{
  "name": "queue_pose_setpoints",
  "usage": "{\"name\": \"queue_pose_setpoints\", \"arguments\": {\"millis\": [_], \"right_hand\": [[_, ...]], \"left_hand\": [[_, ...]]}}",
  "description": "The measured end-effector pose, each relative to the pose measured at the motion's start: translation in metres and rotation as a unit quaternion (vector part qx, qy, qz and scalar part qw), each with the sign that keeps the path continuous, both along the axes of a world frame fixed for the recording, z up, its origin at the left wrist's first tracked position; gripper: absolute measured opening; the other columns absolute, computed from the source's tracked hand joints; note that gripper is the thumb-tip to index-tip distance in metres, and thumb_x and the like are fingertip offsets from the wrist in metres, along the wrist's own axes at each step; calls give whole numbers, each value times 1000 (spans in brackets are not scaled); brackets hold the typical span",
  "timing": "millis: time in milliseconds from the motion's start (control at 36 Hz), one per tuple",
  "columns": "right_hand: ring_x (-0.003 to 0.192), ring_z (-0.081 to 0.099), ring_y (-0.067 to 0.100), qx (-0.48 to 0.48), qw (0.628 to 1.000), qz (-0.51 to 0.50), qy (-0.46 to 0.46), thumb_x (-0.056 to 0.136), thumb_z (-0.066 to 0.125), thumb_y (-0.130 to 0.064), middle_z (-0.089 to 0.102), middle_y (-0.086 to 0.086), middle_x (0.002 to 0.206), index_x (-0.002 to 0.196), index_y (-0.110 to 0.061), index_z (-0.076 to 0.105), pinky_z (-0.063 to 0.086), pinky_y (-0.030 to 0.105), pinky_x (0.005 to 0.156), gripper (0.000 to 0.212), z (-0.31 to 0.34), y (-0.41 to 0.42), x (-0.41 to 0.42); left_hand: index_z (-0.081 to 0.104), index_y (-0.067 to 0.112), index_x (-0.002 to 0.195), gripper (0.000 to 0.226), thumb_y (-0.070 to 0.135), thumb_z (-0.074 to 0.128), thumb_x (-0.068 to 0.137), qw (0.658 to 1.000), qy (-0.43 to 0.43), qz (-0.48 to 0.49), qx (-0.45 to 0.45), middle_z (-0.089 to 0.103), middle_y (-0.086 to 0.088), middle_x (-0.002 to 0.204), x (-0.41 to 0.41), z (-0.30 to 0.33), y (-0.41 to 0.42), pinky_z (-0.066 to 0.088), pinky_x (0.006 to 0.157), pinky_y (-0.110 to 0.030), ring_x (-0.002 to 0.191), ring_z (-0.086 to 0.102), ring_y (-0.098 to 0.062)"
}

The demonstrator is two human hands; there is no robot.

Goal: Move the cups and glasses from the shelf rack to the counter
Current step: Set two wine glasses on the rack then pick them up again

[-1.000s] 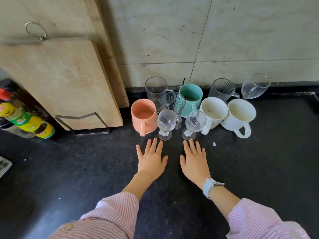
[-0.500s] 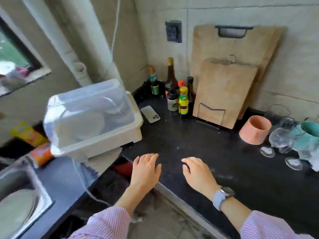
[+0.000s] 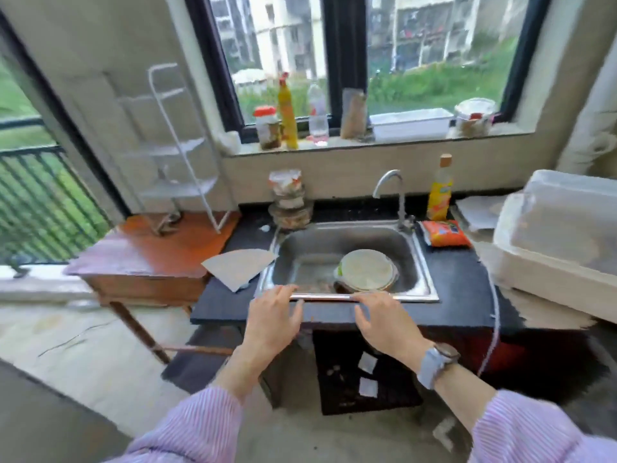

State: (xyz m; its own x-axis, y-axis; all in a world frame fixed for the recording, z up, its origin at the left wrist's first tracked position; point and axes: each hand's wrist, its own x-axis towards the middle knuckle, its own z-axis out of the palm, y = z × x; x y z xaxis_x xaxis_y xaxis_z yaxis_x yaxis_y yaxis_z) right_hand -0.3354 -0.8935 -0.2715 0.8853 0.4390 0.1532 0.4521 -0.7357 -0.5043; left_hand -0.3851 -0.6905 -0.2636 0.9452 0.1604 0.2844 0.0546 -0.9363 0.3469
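1. Left hand (image 3: 273,322) out in front, palm down, fingers loosely spread and released, grasping nothing; fingertips near the front rim of the sink (image 3: 421,259), contact impossible to tell through the blur.
2. Right hand (image 3: 384,324) alongside, also palm down, fingers relaxed and empty; a watch (image 3: 435,364) on the wrist, striped pink sleeves on both arms.
3. Rack (image 3: 173,145), white wire with tiered shelves, standing upright on a wooden table (image 3: 147,252) at the left, well apart from both hands; shelves too blurred to tell whether any cups or glasses sit there.
4. Counter (image 3: 454,275), dark, running around the sink and off to the right; no cups or glasses visible on it here.
5. Plate (image 3: 366,270), round and pale, lying in the sink basin toward the right side.
6. Tap (image 3: 390,192) rising behind the sink; yellow bottle (image 3: 440,192) just beside it to the right, an orange packet (image 3: 445,232) lying on the counter below that bottle.
7. Paper (image 3: 238,267), fan-shaped, lying on the counter's left edge, just beside the sink.
8. Box (image 3: 561,235), translucent-lidded plastic, on the counter at the far right.
9. Bottles and jars lined up on the windowsill (image 3: 367,147) above.
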Motion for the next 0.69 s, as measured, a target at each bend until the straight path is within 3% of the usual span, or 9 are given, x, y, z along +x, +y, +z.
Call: {"name": "queue_pose_setpoints", "arguments": {"millis": [222, 361, 472, 694], "right_hand": [[110, 54, 30, -24, 989, 145, -34, 90, 45, -24, 63, 8, 115, 111, -14, 62, 42, 40, 90, 29, 8, 186, 22], [110, 56, 29, -3, 980, 195, -28, 91, 43, -22, 63, 10, 119, 114, -14, 60, 42, 38, 92, 30, 11, 290, 58], [115, 54, 27, 15, 974, 223, -24, 92, 41, -21, 63, 9, 121, 116, -12, 60, 37, 32, 98, 32, 13, 372, 103], [120, 50, 25, 33, 977, 208, 22, 93, 41, -25, 59, 7, 127, 125, -14, 52, 39, 38, 104, 36, 36, 495, 175]], "left_hand": [[54, 14, 124, 37, 29, 51, 90, 985, -10, 159, -67, 60, -8, 123, -24, -2, 155, 41, 98, -38, 115, 54, -27], [58, 16, 118, 32, 28, 52, 89, 973, -25, 216, -72, 61, -6, 120, -1, 3, 248, 41, 96, -35, 113, 55, -24], [59, 14, 117, 31, 25, 53, 89, 967, -30, 220, -123, 63, -7, 116, 33, 15, 320, 45, 94, -35, 108, 57, -24], [57, 10, 119, 30, 20, 52, 91, 957, -51, 221, -181, 62, -8, 118, 107, 43, 437, 38, 89, -20, 109, 57, -20]]}}
